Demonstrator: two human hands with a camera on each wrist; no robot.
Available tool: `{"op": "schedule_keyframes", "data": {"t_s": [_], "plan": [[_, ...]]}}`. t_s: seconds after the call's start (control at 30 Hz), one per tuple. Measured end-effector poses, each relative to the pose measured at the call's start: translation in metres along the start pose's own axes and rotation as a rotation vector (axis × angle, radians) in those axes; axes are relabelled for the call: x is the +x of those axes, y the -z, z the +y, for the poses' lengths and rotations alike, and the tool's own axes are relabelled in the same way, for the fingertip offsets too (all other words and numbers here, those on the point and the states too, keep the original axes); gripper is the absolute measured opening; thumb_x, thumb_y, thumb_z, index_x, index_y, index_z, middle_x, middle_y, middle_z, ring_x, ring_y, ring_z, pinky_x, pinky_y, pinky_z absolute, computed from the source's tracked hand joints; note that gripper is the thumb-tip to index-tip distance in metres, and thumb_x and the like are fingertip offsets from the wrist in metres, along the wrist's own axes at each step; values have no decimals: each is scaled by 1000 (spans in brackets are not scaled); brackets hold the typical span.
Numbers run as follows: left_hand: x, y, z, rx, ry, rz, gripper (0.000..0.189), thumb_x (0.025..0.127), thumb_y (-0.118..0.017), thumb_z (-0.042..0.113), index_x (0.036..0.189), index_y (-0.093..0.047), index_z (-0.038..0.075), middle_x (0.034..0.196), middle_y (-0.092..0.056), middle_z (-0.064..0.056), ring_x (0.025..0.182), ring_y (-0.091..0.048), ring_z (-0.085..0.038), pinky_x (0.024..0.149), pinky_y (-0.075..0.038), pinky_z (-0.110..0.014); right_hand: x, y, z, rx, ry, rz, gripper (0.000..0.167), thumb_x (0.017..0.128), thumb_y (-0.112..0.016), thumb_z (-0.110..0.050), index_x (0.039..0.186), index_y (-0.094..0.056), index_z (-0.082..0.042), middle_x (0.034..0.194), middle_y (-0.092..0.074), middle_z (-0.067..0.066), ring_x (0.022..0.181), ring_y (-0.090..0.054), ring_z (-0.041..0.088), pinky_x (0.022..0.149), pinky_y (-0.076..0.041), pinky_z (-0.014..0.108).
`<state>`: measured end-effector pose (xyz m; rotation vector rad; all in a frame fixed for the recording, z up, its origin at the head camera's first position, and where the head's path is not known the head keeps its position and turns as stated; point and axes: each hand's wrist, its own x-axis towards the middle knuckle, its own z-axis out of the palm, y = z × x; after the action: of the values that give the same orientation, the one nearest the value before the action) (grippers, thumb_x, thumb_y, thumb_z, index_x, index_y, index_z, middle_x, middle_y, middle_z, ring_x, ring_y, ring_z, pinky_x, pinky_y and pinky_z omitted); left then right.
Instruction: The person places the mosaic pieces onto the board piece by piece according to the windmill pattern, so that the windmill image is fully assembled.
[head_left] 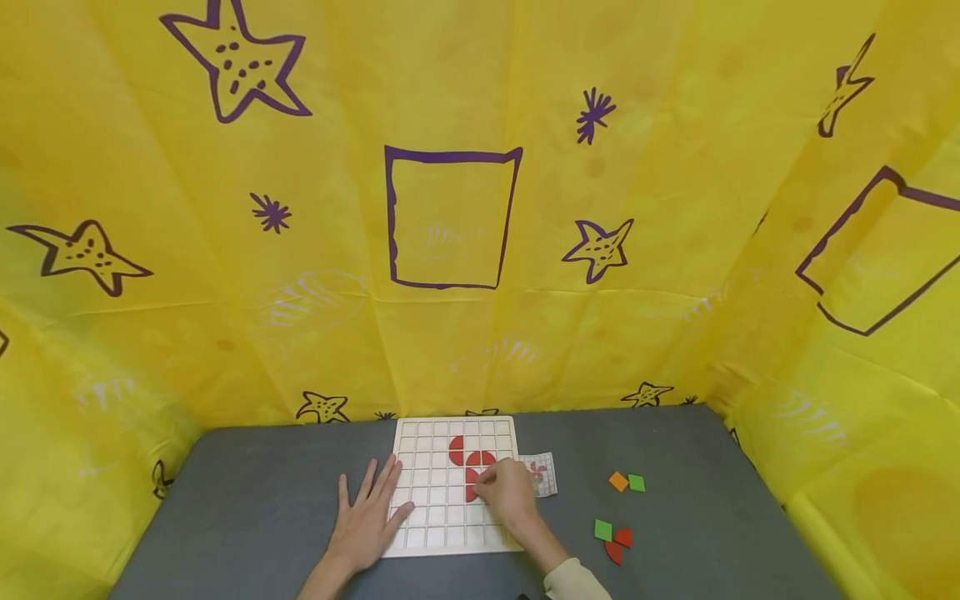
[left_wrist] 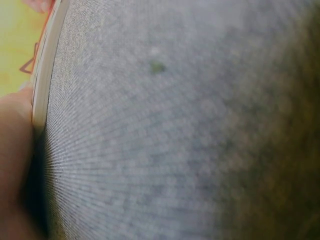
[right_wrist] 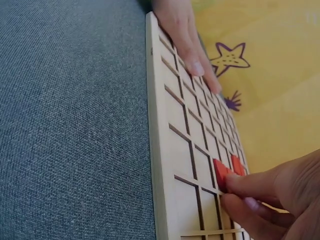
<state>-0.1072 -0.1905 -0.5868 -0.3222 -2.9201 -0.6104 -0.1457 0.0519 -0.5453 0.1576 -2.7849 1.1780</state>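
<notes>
A pale wooden grid board (head_left: 438,517) lies on the table. Several red quarter-circle tiles (head_left: 457,451) sit in its cells. Near the board's middle, the thumb and fingers of my right hand (head_left: 512,496) pinch a red quarter-circle tile (right_wrist: 220,172), their tips low over the cells and covering part of it. My left hand (head_left: 365,517) rests with spread fingers along the board's left edge, the thumb reaching onto the grid. In the right wrist view the left hand (right_wrist: 177,30) lies on the board's far end.
A printed pattern card (head_left: 546,475) sticks out from the board's right side, partly behind my right hand. Farther right lie an orange square (head_left: 618,481), two green squares (head_left: 636,482) and two red quarter-circle tiles (head_left: 613,552). Yellow patterned cloth (head_left: 450,350) surrounds the grey table (head_left: 712,517).
</notes>
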Motion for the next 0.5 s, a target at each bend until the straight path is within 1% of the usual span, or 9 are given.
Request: {"op": "schedule_keyframes", "data": {"t_s": [0.17,0.27,0.4,0.5], "plan": [[1,-5,-5,11,1,5,69,98,-46,55,152,-36,13,158,-33,-8,144,-25,-41,109,4,-71,-1,0,2,9,-2,-5,11,72,-84,-6,66,-76,-11,61,-66,-8,62,-56,5,52,-45,23],[1,-7,-7,12,14,-2,71,98,-45,58,153,-35,14,159,-31,-6,145,-24,-40,109,5,-70,0,3,4,29,12,-27,8,73,-83,-5,69,-77,-10,66,-69,-6,64,-59,7,55,-47,23],[1,-7,-8,20,6,6,71,98,-46,57,153,-35,14,158,-32,-6,144,-24,-40,109,4,-71,2,9,11,69,74,-70,4,77,-80,-5,75,-78,-8,71,-71,-4,65,-61,6,57,-49,23],[-1,-4,-5,13,3,9,69,98,-47,55,152,-36,13,158,-33,-7,144,-25,-40,108,3,-72,1,17,19,98,132,-108,2,79,-79,-6,80,-79,-8,74,-72,-5,63,-58,2,56,-48,20]]}}
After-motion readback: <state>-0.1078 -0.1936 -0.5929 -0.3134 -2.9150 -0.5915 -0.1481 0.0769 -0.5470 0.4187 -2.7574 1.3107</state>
